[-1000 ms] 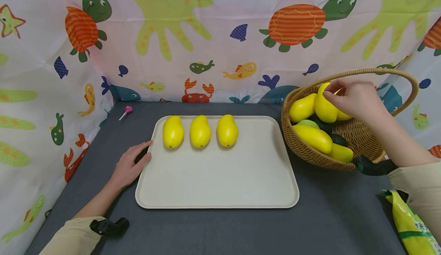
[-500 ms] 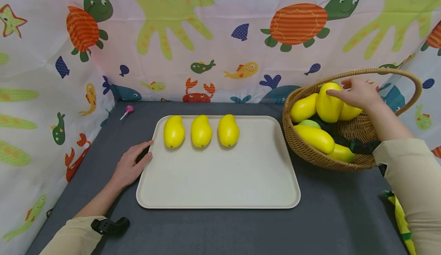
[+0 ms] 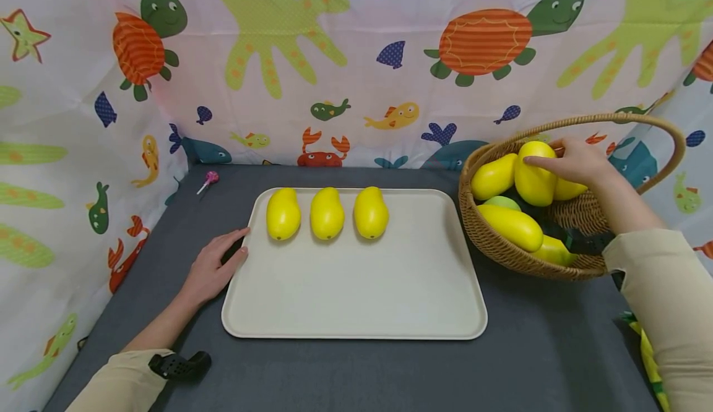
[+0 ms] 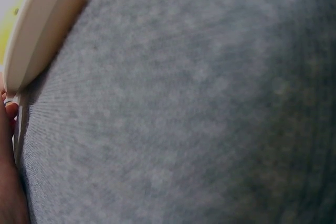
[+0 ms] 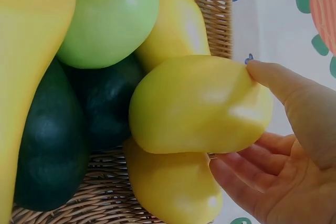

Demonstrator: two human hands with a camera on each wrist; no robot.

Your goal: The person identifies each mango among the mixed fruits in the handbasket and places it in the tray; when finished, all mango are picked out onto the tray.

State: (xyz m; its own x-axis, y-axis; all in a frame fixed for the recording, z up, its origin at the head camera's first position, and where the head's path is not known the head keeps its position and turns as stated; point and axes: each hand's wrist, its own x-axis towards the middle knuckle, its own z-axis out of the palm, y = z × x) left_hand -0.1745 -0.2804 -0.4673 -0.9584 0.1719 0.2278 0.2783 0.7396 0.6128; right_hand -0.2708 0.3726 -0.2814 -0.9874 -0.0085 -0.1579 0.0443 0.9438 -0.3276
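My right hand (image 3: 585,163) is over the wicker basket (image 3: 490,248), thumb and fingers around the end of a yellow mango (image 3: 536,180). In the right wrist view, the thumb presses this mango (image 5: 194,108) from above while the fingers curl at its lower side. Another mango (image 5: 173,187) lies just beneath. My left hand (image 3: 211,266) rests beside the cream tray (image 3: 356,294), its fingertips at the left rim. Three yellow mangoes, including the rightmost mango (image 3: 371,213), stand in a row along the tray's far side.
Also in the basket are a green apple-like fruit (image 5: 113,19), dark green avocado-like fruits (image 5: 52,140) and a long yellow fruit (image 3: 511,227). A pink lollipop (image 3: 210,178) lies at the back left. A yellow packet (image 3: 648,356) lies partly under the right sleeve.
My right hand first drew back to the right from the mango, its forearm swinging in over the basket, then closed in on the mango's end. The left hand stays put.
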